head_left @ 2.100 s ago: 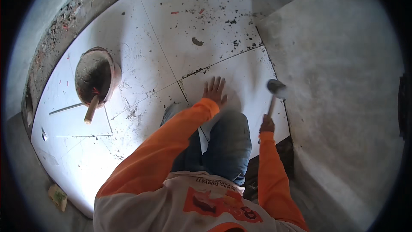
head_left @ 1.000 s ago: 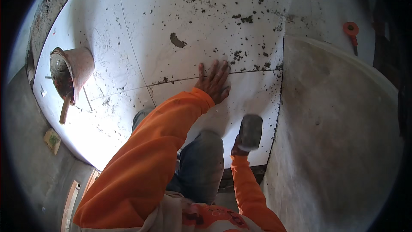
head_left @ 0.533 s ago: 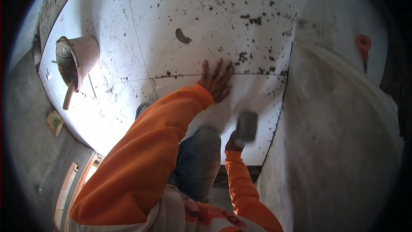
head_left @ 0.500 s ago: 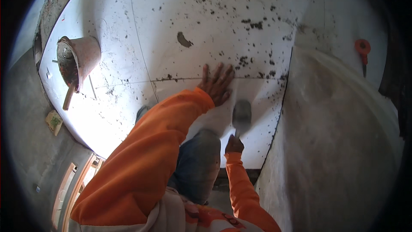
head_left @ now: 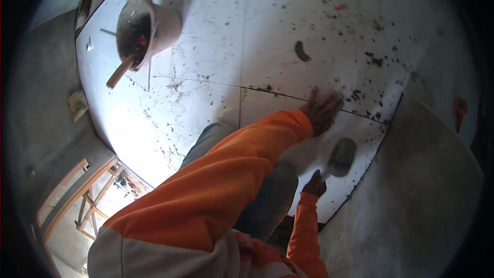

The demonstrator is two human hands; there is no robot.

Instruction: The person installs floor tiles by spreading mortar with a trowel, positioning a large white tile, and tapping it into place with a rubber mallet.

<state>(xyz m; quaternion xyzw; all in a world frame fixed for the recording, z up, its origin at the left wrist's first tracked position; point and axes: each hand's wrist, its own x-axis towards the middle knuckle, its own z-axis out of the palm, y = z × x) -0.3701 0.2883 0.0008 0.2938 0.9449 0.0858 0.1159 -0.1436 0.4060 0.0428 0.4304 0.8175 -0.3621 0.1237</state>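
My left hand (head_left: 321, 110) lies on the white tiled floor (head_left: 267, 56), fingers stretched out over a dark seam between tiles strewn with grit and crumbs. Below and right of it, my right hand (head_left: 315, 183) grips the handle of a mallet, whose dark cylindrical head (head_left: 342, 155), slightly blurred, is over the tile close to the right-hand edge. My knees are beneath my orange-sleeved arms, partly hidden by the left one.
At upper left a dirty bucket (head_left: 167, 25) holds a tool with a wooden handle (head_left: 118, 74). An orange tool (head_left: 460, 107) lies at far right beyond a grey plastered surface (head_left: 422, 185). A wooden frame (head_left: 95, 206) at an opening shows lower left, below a grey wall (head_left: 41, 98).
The view has turned, so the bucket and tiles appear further right and more of the wooden frame shows. The mallet head has shifted within my grip's swing; my left hand stays spread by the seam.
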